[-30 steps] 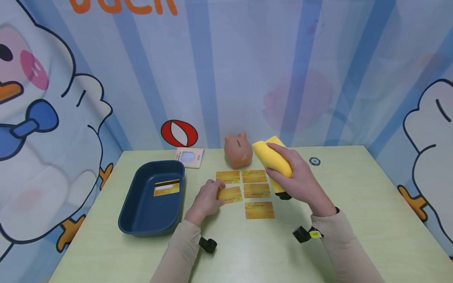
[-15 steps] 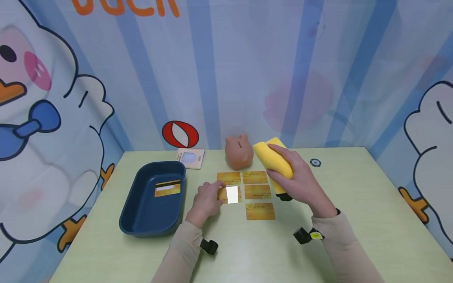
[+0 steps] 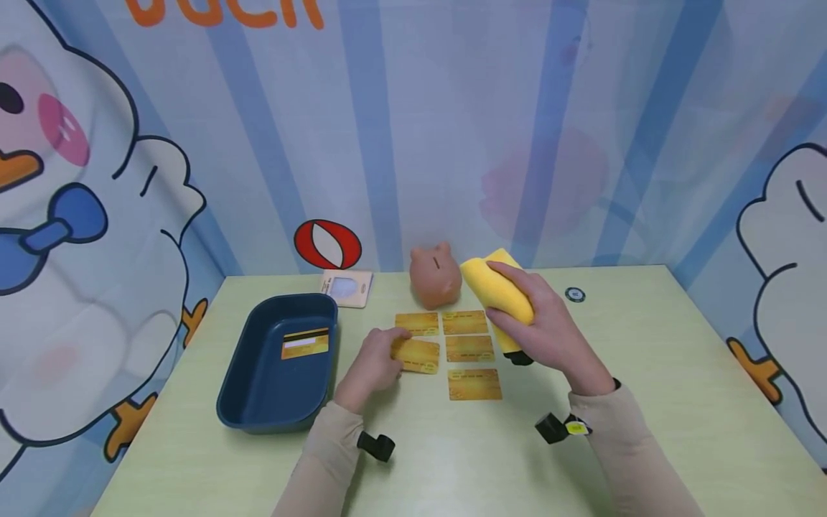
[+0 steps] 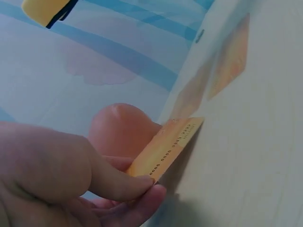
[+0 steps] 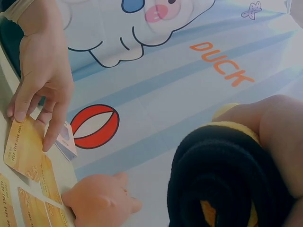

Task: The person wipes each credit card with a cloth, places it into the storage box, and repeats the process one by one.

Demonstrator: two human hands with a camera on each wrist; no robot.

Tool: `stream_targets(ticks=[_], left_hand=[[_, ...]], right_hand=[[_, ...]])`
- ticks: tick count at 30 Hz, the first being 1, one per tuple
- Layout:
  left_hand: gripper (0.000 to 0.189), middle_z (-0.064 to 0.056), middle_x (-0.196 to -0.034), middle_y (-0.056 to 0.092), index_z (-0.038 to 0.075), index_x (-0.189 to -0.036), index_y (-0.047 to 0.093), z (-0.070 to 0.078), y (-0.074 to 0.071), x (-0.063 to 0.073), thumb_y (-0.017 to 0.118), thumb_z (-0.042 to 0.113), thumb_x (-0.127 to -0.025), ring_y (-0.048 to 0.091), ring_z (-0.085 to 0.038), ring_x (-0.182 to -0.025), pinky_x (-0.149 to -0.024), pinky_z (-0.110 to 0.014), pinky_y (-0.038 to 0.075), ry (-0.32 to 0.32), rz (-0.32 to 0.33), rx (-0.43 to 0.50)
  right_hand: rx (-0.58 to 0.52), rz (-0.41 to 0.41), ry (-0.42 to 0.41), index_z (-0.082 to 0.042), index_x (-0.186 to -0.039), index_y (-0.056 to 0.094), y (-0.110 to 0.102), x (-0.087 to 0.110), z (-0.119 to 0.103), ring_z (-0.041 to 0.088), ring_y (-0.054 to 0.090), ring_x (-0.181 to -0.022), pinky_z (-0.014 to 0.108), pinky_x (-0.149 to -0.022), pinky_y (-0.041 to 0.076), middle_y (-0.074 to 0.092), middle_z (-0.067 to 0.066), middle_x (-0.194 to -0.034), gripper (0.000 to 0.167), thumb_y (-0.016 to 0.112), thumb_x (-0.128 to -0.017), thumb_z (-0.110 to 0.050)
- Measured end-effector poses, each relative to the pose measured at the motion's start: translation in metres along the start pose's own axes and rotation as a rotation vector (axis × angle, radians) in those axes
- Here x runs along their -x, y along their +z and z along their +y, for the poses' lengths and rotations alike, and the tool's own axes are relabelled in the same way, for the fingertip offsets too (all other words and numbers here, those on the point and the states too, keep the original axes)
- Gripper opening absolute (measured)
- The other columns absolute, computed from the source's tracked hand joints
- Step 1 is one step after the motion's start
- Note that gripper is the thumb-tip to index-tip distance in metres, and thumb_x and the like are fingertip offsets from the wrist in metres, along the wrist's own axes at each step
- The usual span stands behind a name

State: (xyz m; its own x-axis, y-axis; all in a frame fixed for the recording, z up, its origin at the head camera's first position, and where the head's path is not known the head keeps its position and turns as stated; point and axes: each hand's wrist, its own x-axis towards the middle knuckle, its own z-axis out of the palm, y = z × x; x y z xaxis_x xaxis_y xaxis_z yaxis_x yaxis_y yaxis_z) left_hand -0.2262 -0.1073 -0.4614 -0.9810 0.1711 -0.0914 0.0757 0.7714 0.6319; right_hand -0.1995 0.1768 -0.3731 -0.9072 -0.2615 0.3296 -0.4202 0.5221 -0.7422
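My left hand (image 3: 371, 365) pinches a gold bank card (image 3: 418, 357) between thumb and fingers, one edge raised off the table in the left wrist view. Other gold cards, such as the front one (image 3: 474, 385), lie face up in two columns beside it. My right hand (image 3: 545, 327) grips a rolled yellow cloth (image 3: 497, 291) above the right column; its dark, coiled end (image 5: 215, 170) fills the lower part of the right wrist view. Inside the navy tray (image 3: 245, 391) at left rests one gold card (image 3: 305, 344) with its striped back upward.
Behind the cards stands a pink piggy bank (image 3: 436, 276). A pale pink card holder (image 3: 347, 287) lies at the table's back edge, left of it. Toward the back right is a small dark round chip (image 3: 575, 294). A printed curtain (image 3: 439, 122) rises behind the table.
The pinched card flashed bright white half a second ago and now shows gold, tilted and slightly further left. My left hand has shifted a little left. The right hand and cloth stay put.
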Motion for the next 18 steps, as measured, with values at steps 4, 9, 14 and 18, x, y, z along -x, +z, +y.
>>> stream_targets(ticks=[4, 9, 14, 18], left_hand=[[0.053, -0.013, -0.134, 0.062, 0.011, -0.14, 0.065, 0.001, -0.006, 0.001, 0.069, -0.01, -0.091, 0.057, -0.029, -0.11, -0.1, -0.044, 0.053, -0.01, -0.003, 0.082], [0.053, -0.011, -0.114, 0.065, 0.011, -0.142, 0.064, 0.003, -0.015, 0.001, 0.067, -0.008, -0.092, 0.062, -0.025, -0.092, -0.072, -0.031, 0.054, 0.013, 0.024, 0.217], [0.053, -0.014, -0.121, 0.071, 0.009, -0.146, 0.06, 0.008, -0.02, 0.002, 0.068, -0.005, -0.096, 0.066, -0.024, -0.095, -0.074, -0.029, 0.058, 0.07, 0.045, 0.395], [0.054, -0.016, -0.131, 0.068, 0.01, -0.15, 0.057, 0.013, -0.02, 0.003, 0.067, -0.004, -0.099, 0.07, -0.026, -0.102, -0.084, -0.033, 0.064, 0.093, 0.058, 0.515]], right_hand=[[-0.001, -0.003, 0.0, -0.031, -0.159, 0.046, 0.0, 0.0, -0.001, 0.029, 0.053, -0.102, 0.046, -0.081, 0.052, 0.052, 0.013, -0.142, 0.064, 0.071, -0.101, -0.021], [0.0, -0.008, -0.019, -0.031, -0.159, 0.046, 0.002, 0.0, 0.0, 0.028, 0.053, -0.099, 0.045, -0.079, 0.052, 0.053, 0.014, -0.139, 0.064, 0.071, -0.1, -0.022], [-0.006, -0.02, -0.035, -0.03, -0.159, 0.046, 0.004, 0.001, 0.0, 0.028, 0.052, -0.096, 0.044, -0.076, 0.051, 0.054, 0.015, -0.135, 0.065, 0.072, -0.1, -0.02], [-0.013, -0.031, -0.044, -0.033, -0.159, 0.047, 0.008, 0.001, -0.001, 0.028, 0.052, -0.097, 0.044, -0.077, 0.051, 0.054, 0.012, -0.135, 0.066, 0.073, -0.099, -0.02]])
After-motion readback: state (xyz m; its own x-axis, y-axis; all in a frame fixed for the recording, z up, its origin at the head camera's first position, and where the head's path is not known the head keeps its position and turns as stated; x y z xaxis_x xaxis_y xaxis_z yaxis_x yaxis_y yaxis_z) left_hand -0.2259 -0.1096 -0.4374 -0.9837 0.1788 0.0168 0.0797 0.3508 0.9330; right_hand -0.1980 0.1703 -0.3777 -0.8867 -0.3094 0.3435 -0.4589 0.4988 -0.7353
